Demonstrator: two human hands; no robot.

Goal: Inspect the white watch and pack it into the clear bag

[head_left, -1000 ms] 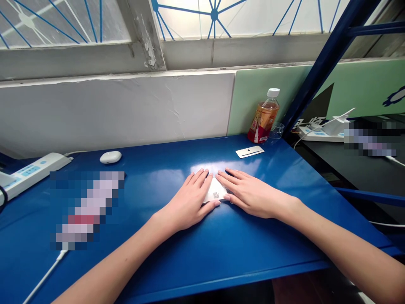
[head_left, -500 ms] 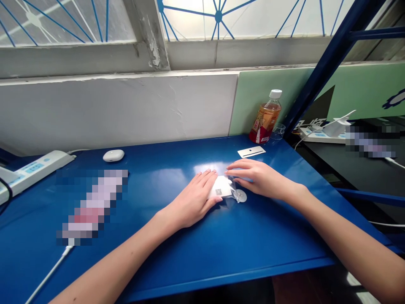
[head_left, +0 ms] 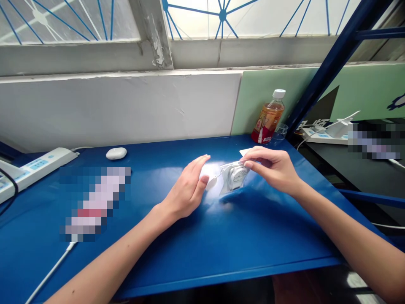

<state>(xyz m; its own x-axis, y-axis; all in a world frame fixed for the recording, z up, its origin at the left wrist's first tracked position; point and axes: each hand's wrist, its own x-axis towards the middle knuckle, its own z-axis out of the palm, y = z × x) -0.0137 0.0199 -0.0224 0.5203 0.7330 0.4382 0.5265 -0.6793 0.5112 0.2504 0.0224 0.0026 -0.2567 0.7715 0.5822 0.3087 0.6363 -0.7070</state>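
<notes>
My right hand (head_left: 272,166) pinches the top edge of a small clear plastic bag (head_left: 225,185) and holds it tilted above the blue desk. Inside the bag is a white, rounded, coiled-looking item (head_left: 237,176); its exact kind cannot be made out. A thin strand runs left from the bag to a round whitish disc (head_left: 211,174) beside my left hand (head_left: 190,185). That hand is open, fingers stretched out and thumb apart, its palm facing the disc; whether it touches the disc is unclear. Behind my right hand, a white card (head_left: 245,152) is mostly hidden.
A drink bottle (head_left: 268,120) stands at the back right beside a small clear cup (head_left: 280,131). At the left lie a white earbud case (head_left: 116,153), a blurred-out phone (head_left: 98,202) on a cable and a power strip (head_left: 41,169). A blue metal post (head_left: 335,59) rises at right.
My right hand has closed on the bag and lifted and turned it, showing its coiled contents. My left hand has come off the bag and shifted slightly left.
</notes>
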